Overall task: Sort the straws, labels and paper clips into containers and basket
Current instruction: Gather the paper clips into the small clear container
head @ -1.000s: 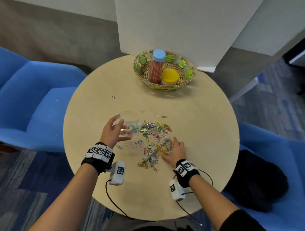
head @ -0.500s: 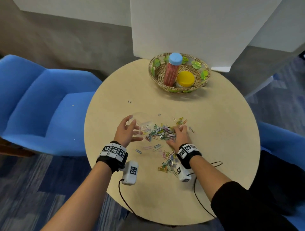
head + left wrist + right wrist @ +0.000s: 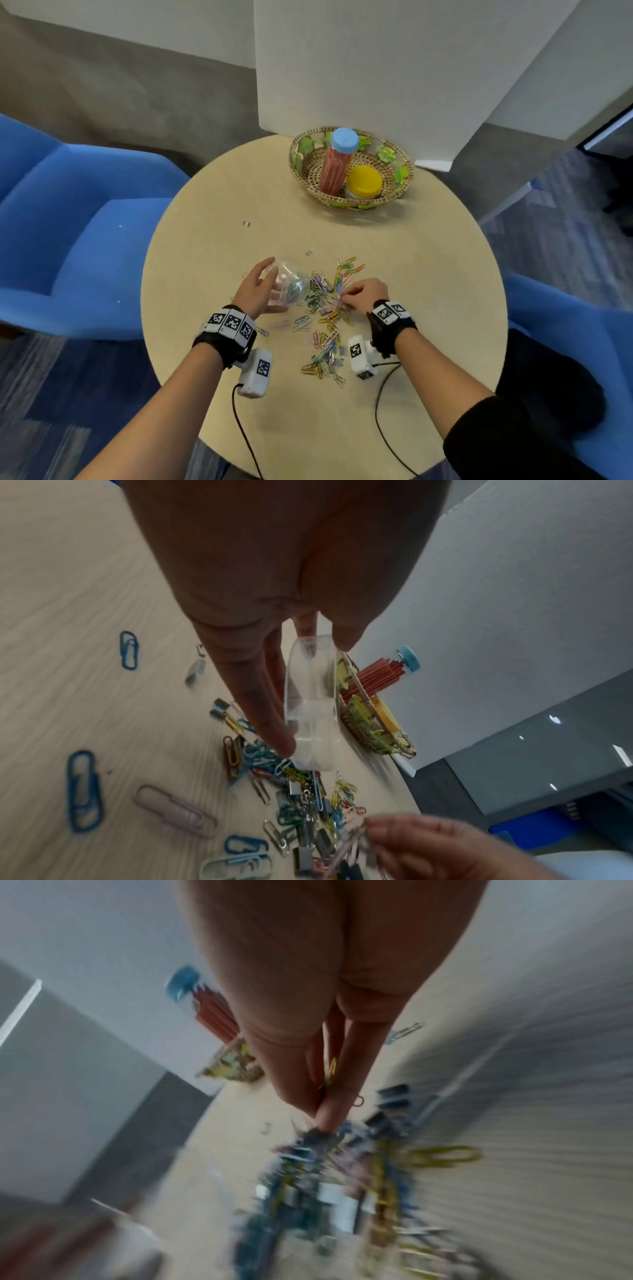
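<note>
My left hand grips a clear plastic container tipped on its side on the round table, its mouth toward a pile of coloured paper clips. Some clips lie inside it. In the left wrist view my fingers wrap the container. My right hand hovers just right of the container mouth and pinches a small bunch of clips. The right wrist view is blurred but shows fingertips pressed together on clips. A woven basket at the back holds a blue-lidded jar of red straws and a yellow-lidded jar.
Blue armchairs stand left and right of the table. A white panel rises right behind the basket. A few small metal bits lie apart from the pile. Wrist-camera cables trail over the near table edge.
My right hand moved from the near side of the pile up toward the container mouth, and its fingers closed on some clips. The left hand kept holding the tipped container.
</note>
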Available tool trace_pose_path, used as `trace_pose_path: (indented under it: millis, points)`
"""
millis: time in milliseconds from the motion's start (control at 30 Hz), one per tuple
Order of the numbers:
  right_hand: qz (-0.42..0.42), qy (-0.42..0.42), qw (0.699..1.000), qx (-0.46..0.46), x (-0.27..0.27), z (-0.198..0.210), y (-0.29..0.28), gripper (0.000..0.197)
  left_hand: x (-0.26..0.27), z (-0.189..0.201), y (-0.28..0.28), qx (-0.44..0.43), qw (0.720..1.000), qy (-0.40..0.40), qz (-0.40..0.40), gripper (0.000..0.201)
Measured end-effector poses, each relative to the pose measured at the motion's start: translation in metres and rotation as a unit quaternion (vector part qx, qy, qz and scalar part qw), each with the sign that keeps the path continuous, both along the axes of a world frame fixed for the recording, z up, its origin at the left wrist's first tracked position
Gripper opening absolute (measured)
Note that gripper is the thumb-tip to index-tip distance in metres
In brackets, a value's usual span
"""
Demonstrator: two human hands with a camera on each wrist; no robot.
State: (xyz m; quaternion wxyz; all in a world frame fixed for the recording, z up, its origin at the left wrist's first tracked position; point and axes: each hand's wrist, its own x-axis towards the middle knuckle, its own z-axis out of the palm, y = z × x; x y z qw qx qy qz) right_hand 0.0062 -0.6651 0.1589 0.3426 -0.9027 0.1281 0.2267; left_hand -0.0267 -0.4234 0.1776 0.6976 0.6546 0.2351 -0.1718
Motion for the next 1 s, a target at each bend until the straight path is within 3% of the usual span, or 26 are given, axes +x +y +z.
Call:
trace_pose_path:
  millis: [167, 267, 367, 467, 533, 600, 667, 733, 833, 1000]
  points:
    - [-0.043, 0.006, 0.971, 0.233, 0.01, 0.041, 0.018, 0.009, 0.002, -0.012, -0.012, 0.002, 1.0, 0.004, -0.03, 0.041]
    - [0.016, -0.008, 0.968, 0.251, 0.01, 0.058, 0.042, 0.009, 0.002, -0.014, -0.019, -0.017, 0.999, 0.011, -0.025, 0.039]
    - [0.089, -0.029, 0.973, 0.211, 0.012, 0.059, 0.058, 0.009, 0.001, -0.016, -0.02, -0.035, 0.999, 0.015, -0.016, 0.039]
    - [0.025, -0.11, 0.977, 0.182, 0.021, 0.052, 0.055, 0.008, -0.002, -0.018, -0.012, -0.044, 0.999, 0.021, 0.009, 0.039]
    - [0.011, -0.157, 0.982, 0.106, 0.03, 0.037, 0.044, 0.016, -0.005, -0.018, -0.003, -0.046, 0.998, 0.026, 0.033, 0.037]
    - [0.141, -0.117, 0.982, -0.039, 0.032, 0.019, 0.037, 0.041, -0.006, -0.019, 0.006, -0.049, 0.997, 0.029, 0.054, 0.036]
    - [0.28, -0.037, 0.952, -0.12, 0.026, 0.0, 0.037, 0.081, -0.008, -0.02, 0.014, -0.046, 0.996, 0.03, 0.068, 0.035]
    - [0.356, -0.017, 0.919, -0.171, 0.019, -0.014, 0.044, 0.097, -0.009, -0.021, 0.021, -0.041, 0.996, 0.026, 0.078, 0.034]
    - [0.415, -0.058, 0.864, -0.28, 0.008, -0.026, 0.056, 0.077, -0.012, -0.023, 0.028, -0.032, 0.995, 0.024, 0.087, 0.032]
    - [0.4, -0.135, 0.866, -0.266, 0.001, -0.033, 0.066, 0.045, -0.014, -0.022, 0.03, -0.029, 0.995, 0.021, 0.092, 0.03]
